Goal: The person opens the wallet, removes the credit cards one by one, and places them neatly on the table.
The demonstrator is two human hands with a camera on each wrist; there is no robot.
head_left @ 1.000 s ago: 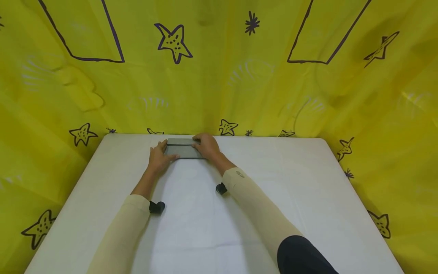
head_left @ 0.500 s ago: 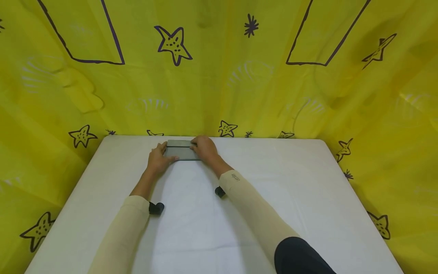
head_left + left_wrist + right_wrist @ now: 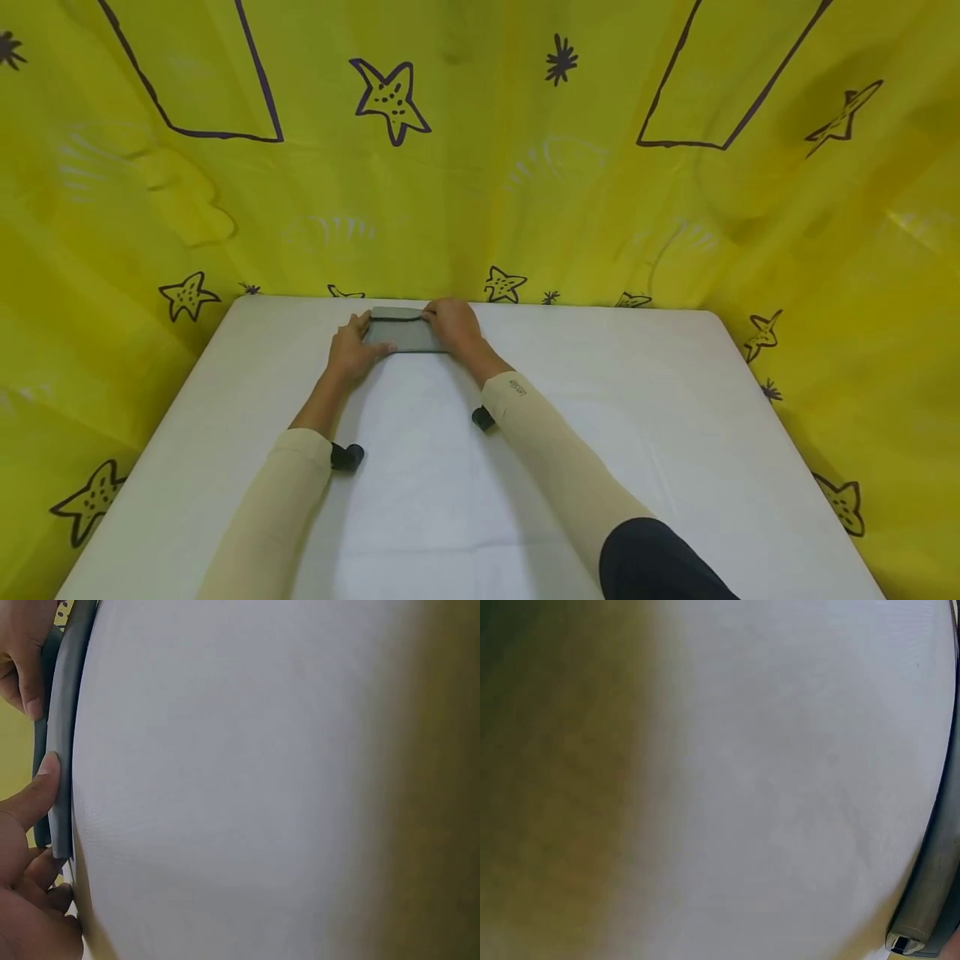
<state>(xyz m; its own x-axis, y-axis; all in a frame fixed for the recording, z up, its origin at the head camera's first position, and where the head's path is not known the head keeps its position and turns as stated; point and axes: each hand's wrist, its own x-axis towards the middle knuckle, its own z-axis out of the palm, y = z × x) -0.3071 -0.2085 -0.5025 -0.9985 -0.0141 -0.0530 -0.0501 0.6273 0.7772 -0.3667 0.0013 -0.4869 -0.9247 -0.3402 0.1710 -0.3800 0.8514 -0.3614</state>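
The white surface (image 3: 585, 467) spreads beneath the grey case (image 3: 405, 336), its far edge just beyond. My left hand (image 3: 349, 350) clasps the case's left end; my right hand (image 3: 455, 327) pinches the flap (image 3: 396, 313) at the right end. Pulling unevenly might crease the flap; a slack left hold might let the case slide.

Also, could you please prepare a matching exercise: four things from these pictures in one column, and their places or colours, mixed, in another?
Things
1. left grip
2. right grip
3. flat case
4. curtain

Places or colours
A. yellow, with drawn stars
B. at the right end of the flap
C. grey
D. at the left end of the case

Pairs: 1-D, 2-B, 3-C, 4-A
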